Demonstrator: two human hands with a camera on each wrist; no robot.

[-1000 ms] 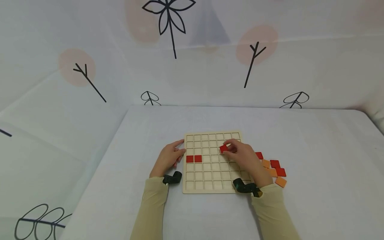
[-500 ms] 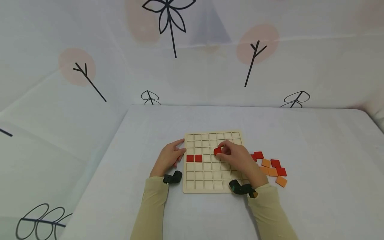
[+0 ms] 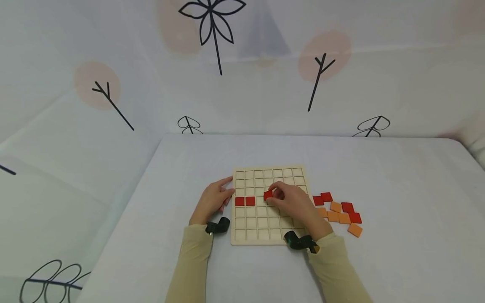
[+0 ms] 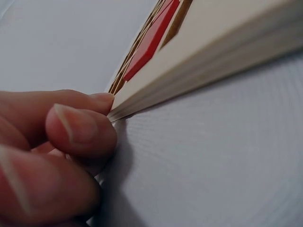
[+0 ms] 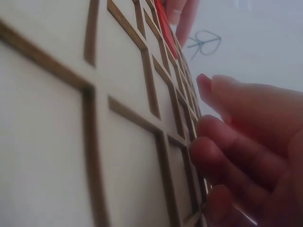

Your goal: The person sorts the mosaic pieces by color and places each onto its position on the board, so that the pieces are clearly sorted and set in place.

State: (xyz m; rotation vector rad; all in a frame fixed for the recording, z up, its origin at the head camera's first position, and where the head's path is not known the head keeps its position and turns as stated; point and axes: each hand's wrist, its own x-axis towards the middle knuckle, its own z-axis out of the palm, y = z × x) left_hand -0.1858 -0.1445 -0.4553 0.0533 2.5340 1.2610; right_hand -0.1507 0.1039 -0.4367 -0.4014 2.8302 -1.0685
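From the head, the right hand (image 3: 297,206) pinches a red square (image 3: 268,195) over the board (image 3: 262,223), left of its middle; the left hand (image 3: 213,198), fingers relaxed, touches the board's left edge. Two red squares (image 3: 250,201) sit in a row from that edge; loose squares (image 3: 345,218), red and orange, lie on the desk (image 3: 409,219) beside its right edge.

Left wrist: fingertips against the board's edge.

Right wrist: the pinched square is tilted.
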